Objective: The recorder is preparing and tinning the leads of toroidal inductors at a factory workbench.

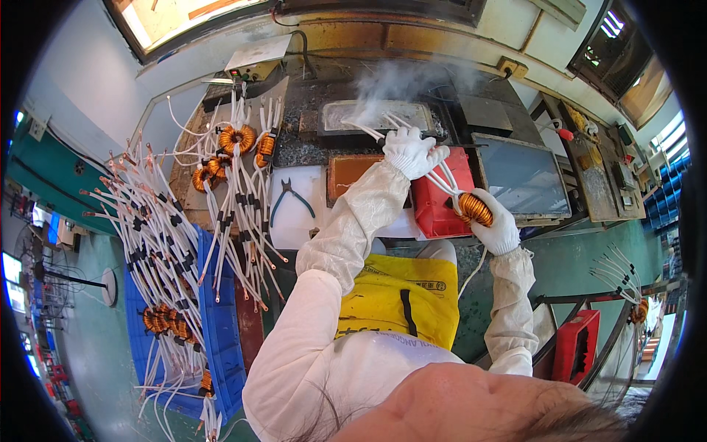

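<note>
My left hand (414,152), in a white glove, is closed round the white wire leads (444,179) of a coil. Their far ends reach over a rectangular pot (339,116) with a silvery surface, where smoke rises; whether the tips dip in I cannot tell. My right hand (497,227), also gloved, grips the copper-wound ring coil (475,209) at the other end of these leads. Beneath the leads, between my hands, stands a red plastic bin (434,210). A brown-orange rectangular tray (352,173) lies left of the bin, partly behind my left sleeve.
Green-handled pliers (291,200) lie on a white sheet to the left. Further left, more ring coils (237,138) sit on a board, and a blue crate (221,324) holds many leaded coils. A grey-topped box (523,177) stands right. Another red bin (577,346) is lower right.
</note>
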`<action>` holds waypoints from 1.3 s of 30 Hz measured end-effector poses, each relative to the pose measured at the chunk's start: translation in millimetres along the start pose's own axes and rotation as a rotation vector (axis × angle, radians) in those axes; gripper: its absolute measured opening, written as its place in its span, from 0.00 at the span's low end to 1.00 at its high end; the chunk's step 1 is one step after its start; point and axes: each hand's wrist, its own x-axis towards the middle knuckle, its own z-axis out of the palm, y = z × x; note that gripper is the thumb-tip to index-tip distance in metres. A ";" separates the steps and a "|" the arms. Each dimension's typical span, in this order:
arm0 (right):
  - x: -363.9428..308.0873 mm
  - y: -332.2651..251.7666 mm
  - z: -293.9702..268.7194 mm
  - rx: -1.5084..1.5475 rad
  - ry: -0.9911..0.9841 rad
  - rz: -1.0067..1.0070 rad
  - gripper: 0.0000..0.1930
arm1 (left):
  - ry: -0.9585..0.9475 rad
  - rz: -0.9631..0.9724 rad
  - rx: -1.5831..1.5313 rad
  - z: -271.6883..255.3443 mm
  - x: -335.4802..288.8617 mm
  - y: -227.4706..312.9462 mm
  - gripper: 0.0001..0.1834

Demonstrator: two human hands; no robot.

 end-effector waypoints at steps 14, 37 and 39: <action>1.0 -0.2 0.4 0.015 -0.001 -0.012 0.30 | 0.078 0.041 0.014 1.9 0.2 -2.6 0.20; 2.8 -1.6 -0.5 0.004 -0.017 0.002 0.30 | 0.073 0.019 0.002 3.5 0.2 -3.6 0.21; 4.9 -5.4 -1.7 -0.037 -0.030 -0.006 0.30 | 0.062 0.041 0.048 1.3 1.2 -5.3 0.21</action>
